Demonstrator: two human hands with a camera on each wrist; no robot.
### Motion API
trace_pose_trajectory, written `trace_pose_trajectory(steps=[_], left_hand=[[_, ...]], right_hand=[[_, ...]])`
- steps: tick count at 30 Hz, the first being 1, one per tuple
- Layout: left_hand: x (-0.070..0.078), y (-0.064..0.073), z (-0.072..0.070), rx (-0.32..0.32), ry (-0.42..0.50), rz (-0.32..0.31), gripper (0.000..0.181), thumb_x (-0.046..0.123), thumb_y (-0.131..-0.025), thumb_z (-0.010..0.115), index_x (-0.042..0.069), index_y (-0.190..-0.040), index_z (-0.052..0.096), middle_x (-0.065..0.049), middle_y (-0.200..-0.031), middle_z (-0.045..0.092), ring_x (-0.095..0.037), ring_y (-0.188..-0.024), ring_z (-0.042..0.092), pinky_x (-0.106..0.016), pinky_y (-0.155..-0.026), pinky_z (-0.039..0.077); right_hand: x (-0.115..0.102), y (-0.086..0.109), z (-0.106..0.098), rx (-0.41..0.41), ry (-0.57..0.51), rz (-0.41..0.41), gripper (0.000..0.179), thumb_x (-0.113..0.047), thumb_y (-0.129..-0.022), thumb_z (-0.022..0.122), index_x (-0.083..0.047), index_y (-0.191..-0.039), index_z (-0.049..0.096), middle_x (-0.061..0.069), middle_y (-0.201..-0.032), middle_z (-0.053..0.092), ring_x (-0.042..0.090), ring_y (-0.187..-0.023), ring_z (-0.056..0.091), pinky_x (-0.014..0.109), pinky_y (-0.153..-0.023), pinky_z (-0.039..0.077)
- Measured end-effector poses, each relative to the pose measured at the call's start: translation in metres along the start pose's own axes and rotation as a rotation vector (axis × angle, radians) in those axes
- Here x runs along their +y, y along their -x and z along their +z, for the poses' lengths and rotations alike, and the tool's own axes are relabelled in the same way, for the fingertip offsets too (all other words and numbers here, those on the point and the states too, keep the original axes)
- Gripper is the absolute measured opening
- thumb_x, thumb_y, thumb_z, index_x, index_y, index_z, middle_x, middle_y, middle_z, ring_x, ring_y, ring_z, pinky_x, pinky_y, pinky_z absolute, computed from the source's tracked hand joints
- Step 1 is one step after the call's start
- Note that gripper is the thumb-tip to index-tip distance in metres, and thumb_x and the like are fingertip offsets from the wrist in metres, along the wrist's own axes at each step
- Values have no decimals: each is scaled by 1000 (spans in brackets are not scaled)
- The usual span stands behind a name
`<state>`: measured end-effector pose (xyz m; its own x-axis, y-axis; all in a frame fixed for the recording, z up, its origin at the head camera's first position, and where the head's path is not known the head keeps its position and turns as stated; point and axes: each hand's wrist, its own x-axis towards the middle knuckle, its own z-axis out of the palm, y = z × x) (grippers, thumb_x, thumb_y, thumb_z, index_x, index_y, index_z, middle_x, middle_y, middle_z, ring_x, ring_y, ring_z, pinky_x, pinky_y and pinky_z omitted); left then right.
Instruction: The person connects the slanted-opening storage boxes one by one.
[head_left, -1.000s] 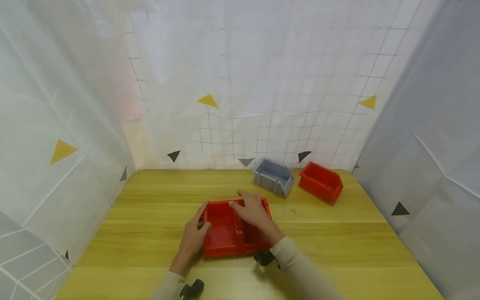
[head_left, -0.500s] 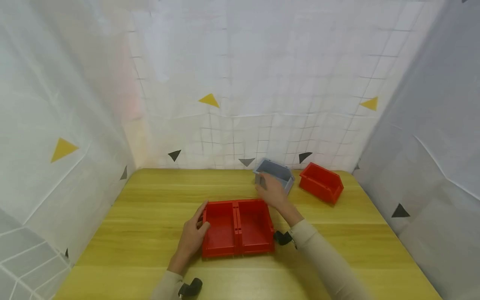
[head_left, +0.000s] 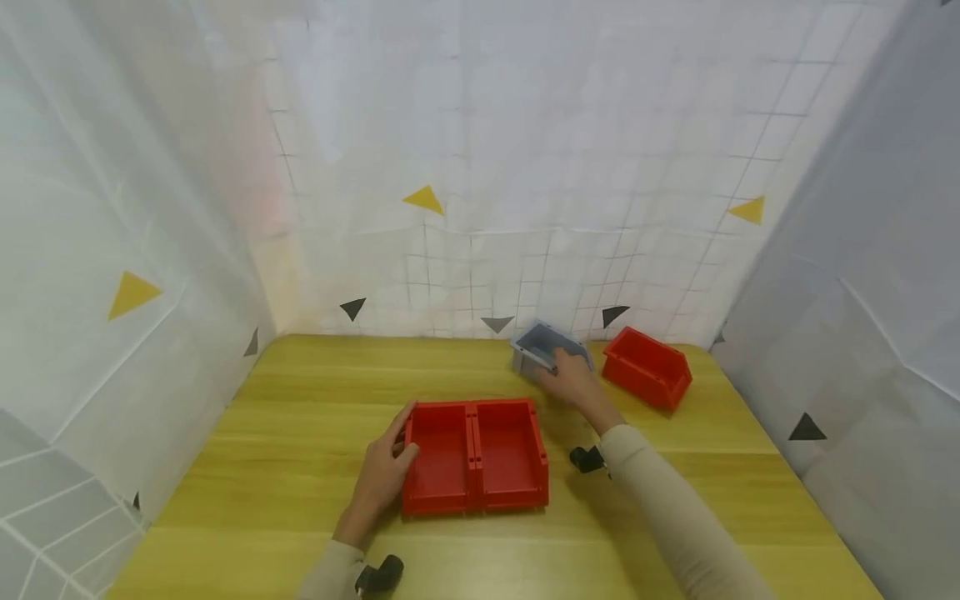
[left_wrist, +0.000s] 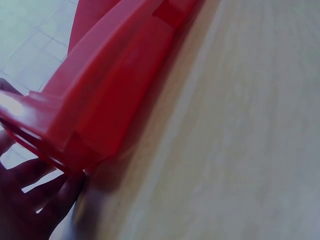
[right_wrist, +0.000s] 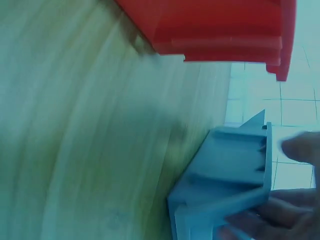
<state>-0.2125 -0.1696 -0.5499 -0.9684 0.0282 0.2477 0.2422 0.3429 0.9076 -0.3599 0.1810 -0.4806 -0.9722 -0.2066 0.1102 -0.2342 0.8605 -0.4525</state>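
Note:
Two red storage bins stand side by side on the table, a left red bin (head_left: 440,492) and a right red bin (head_left: 512,487). My left hand (head_left: 381,475) holds the left bin's outer side wall, its thumb over the rim and its fingers outside. That red bin (left_wrist: 107,110) fills much of the left wrist view. Farther back, my right hand (head_left: 573,382) is at the near side of a grey storage bin (head_left: 527,358). In the right wrist view, the right fingers (right_wrist: 280,210) spread around the grey bin's rim, one digit apart from it.
Another red bin (head_left: 641,375) stands at the back right, beside the grey one. The wooden table (head_left: 315,392) is bounded by white sheeting (head_left: 525,125) behind and at both sides.
My right hand has left the right red bin and moved back and right to the grey bin. My left hand stays on the left red bin. The bins have hardly moved.

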Motion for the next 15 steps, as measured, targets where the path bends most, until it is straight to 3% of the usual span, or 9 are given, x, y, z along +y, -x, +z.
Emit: trace_pose_trajectory(steps=[1,4,6,8,11,15], left_hand=[[0,-1,0,-2,-1,2,70,6,-99,57,36,-160,42,-9,-146,58,-32,-117,66,-49,-92,55],[0,-2,0,-3,-5,7,71,6,-99,57,38,-160,42,-8,-145,59,-31,-116,67,-47,-89,56],[-1,-2,1,-4,-4,15,71,5,-99,57,36,-161,41,-10,-145,59,-32,-116,67,-46,-87,56],[-1,-1,1,-6,-7,8,72,4,-99,57,38,-161,41,-10,-146,58,-32,-116,67,-45,-87,57],[-1,-1,0,-12,-11,1,71,4,-100,56,37,-161,40,-11,-147,57,-32,-117,66,-46,-89,56],[-1,-1,-1,12,-12,-5,70,5,-98,57,36,-160,43,-11,-145,59,-32,-116,66,-50,-91,55]], right_hand=[[-1,-1,-1,53,-5,12,59,-36,-101,57,5,-143,52,25,-117,68,40,-99,65,57,-83,54],[2,-6,-4,177,34,21,58,-33,-100,56,-2,-149,50,25,-135,60,42,-119,57,62,-89,51],[6,-11,-4,200,76,16,61,-27,-99,56,-3,-154,45,29,-148,47,47,-132,44,68,-98,44],[12,-15,-2,171,114,13,65,-20,-99,57,-3,-159,38,31,-157,35,50,-140,34,71,-104,37],[17,-18,-1,108,108,58,66,-14,-98,58,-3,-159,36,32,-150,42,50,-131,46,69,-98,44],[24,-21,0,82,34,111,51,-8,-97,57,0,-147,50,28,-131,59,43,-109,60,61,-80,55]])
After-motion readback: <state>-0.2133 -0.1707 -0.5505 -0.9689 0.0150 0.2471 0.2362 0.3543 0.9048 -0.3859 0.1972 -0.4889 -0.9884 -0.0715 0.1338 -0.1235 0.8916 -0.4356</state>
